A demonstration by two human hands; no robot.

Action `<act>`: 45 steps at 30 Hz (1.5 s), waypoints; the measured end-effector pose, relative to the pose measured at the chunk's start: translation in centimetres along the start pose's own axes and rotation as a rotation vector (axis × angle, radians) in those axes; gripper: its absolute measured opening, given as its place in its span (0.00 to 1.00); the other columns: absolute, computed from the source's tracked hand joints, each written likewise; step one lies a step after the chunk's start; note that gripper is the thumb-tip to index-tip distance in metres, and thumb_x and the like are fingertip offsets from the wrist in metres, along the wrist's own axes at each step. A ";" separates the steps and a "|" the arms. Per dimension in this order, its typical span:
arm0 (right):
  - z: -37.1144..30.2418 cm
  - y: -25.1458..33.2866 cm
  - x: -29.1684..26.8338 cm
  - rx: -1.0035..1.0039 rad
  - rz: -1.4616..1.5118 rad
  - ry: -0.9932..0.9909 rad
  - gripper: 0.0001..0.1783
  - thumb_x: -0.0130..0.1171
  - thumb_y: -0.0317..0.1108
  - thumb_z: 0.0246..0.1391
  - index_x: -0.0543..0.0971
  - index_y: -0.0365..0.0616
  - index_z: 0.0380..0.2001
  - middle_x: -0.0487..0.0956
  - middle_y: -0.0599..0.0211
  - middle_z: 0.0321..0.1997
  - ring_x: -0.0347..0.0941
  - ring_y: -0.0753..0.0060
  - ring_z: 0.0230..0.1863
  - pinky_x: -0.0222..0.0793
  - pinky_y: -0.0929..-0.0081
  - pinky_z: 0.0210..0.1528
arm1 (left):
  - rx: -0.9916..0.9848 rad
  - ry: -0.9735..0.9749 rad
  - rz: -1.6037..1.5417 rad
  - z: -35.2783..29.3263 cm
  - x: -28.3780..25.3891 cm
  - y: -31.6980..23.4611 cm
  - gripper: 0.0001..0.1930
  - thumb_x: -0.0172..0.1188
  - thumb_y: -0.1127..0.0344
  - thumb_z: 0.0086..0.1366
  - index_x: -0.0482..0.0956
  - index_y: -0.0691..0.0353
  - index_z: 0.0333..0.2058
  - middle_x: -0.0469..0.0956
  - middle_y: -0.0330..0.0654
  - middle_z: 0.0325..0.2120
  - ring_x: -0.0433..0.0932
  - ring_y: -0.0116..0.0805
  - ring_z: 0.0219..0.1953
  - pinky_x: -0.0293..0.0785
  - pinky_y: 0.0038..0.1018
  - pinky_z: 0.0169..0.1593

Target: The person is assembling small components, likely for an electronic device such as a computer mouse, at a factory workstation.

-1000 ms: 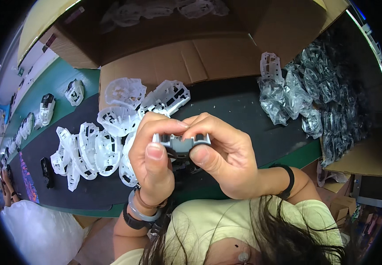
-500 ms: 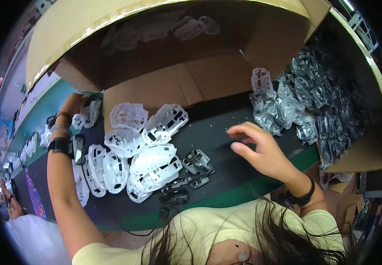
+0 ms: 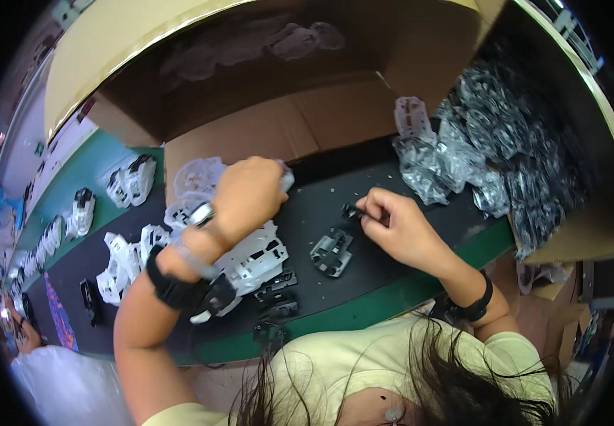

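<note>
My left hand point(image 3: 250, 195) is closed over the pile of white plastic shells in the middle of the dark work surface. Its fingers curl around a white plastic shell point(image 3: 287, 176), of which only the end shows. Between the thumb and fingers of my right hand point(image 3: 396, 224) is a small black plastic part point(image 3: 352, 211), held just above the surface. Below it lies a grey and black plastic piece point(image 3: 332, 253). More white shells point(image 3: 254, 259) are stacked under my left forearm, partly hidden, with several dark parts point(image 3: 278, 295) beside them.
A large open cardboard box point(image 3: 250, 131) stands at the back, with clear shells inside. At right, another box point(image 3: 569, 245) holds many bagged dark parts point(image 3: 520, 163). Along the left, a green ledge point(image 3: 101, 160) carries a row of white and black assemblies point(image 3: 133, 181). Another person's hand point(image 3: 26, 337) shows far left.
My left hand has come from the far-left ledge to the shell pile and closed on a shell. My right hand has pinched a small black part. The leftmost shells have shifted left.
</note>
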State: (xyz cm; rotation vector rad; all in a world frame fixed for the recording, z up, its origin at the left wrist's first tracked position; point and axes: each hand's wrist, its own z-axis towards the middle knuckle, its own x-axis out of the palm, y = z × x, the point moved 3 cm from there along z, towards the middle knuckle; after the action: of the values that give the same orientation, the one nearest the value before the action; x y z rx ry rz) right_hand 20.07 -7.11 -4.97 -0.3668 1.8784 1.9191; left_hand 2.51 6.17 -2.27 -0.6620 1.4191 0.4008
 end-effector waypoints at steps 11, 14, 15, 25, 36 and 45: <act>1.8 9.7 1.4 -0.508 0.182 -0.105 0.20 0.65 0.30 0.39 0.65 0.38 0.32 0.66 0.48 0.42 0.64 0.49 0.49 0.63 0.65 0.47 | -0.154 -0.388 -1.256 -7.5 -3.9 -5.8 0.14 0.51 0.75 0.58 0.67 0.69 0.44 0.71 0.37 0.35 0.69 0.22 0.38 0.65 0.19 0.43; 1.2 9.7 1.7 -0.523 0.213 -0.115 0.22 0.66 0.32 0.39 0.67 0.38 0.35 0.66 0.46 0.48 0.65 0.47 0.49 0.64 0.66 0.48 | -0.141 -0.431 -1.443 -8.0 -2.9 -5.8 0.17 0.48 0.77 0.58 0.63 0.68 0.47 0.69 0.39 0.38 0.68 0.23 0.40 0.64 0.20 0.45; 1.1 9.8 1.9 -0.537 0.152 -0.125 0.25 0.67 0.35 0.39 0.69 0.39 0.40 0.66 0.45 0.51 0.66 0.47 0.47 0.64 0.65 0.49 | -0.146 -0.431 -1.451 -8.1 -2.6 -5.7 0.17 0.48 0.77 0.58 0.63 0.68 0.47 0.69 0.39 0.38 0.68 0.23 0.40 0.64 0.20 0.45; 0.9 7.3 2.8 -0.357 0.427 0.156 0.40 0.58 0.38 0.51 0.50 0.45 0.63 0.54 0.54 0.64 0.51 0.57 0.64 0.46 0.60 0.64 | -0.160 -0.458 -1.787 -8.1 -1.4 -3.9 0.19 0.58 0.65 0.55 0.63 0.63 0.43 0.68 0.39 0.39 0.67 0.23 0.39 0.65 0.22 0.45; 1.6 6.9 3.5 0.015 0.713 0.263 0.27 0.53 0.19 0.47 0.58 0.42 0.50 0.65 0.62 0.46 0.63 0.71 0.51 0.59 0.70 0.56 | -0.127 -0.306 -1.528 -7.9 -1.0 -3.9 0.29 0.54 0.79 0.49 0.57 0.67 0.52 0.68 0.41 0.41 0.68 0.28 0.47 0.64 0.26 0.52; 0.5 5.8 3.2 -0.183 0.589 0.154 0.28 0.55 0.18 0.43 0.59 0.42 0.49 0.66 0.63 0.44 0.65 0.71 0.50 0.57 0.70 0.58 | 0.019 -0.369 -1.094 -8.1 -0.6 -4.4 0.29 0.55 0.80 0.44 0.61 0.67 0.49 0.69 0.45 0.39 0.72 0.30 0.40 0.69 0.26 0.46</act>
State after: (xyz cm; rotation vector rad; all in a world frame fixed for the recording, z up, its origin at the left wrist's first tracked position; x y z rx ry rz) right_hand 14.60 -6.16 -1.33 -0.0043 2.0765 2.5160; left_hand -1.05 -2.22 -1.05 -1.1623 0.5611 -0.3472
